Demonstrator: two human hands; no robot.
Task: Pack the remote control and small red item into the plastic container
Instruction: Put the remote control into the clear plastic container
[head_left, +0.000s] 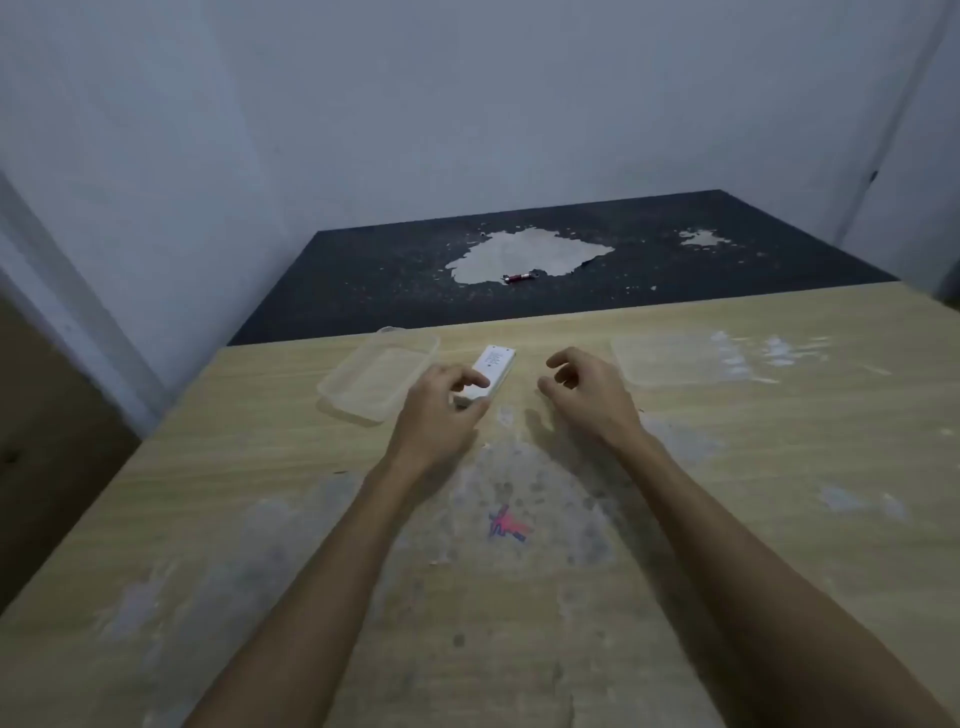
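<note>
A white remote control (493, 365) lies on the wooden table, just right of a clear plastic container (340, 392) that stands open and empty. My left hand (441, 410) rests on the remote's near end, fingers over its top and thumb under its near edge. My right hand (587, 392) hovers a little to the right of the remote, fingers curled apart, holding nothing. The small red item (519, 278) lies far back on the dark surface, at the edge of a pale worn patch.
A clear lid (670, 358) lies flat on the wooden table (779, 519) to the right of my right hand. A dark speckled surface (389, 280) adjoins the table's far edge, with walls behind it and on both sides. A red and blue scribble (506, 522) marks the tabletop.
</note>
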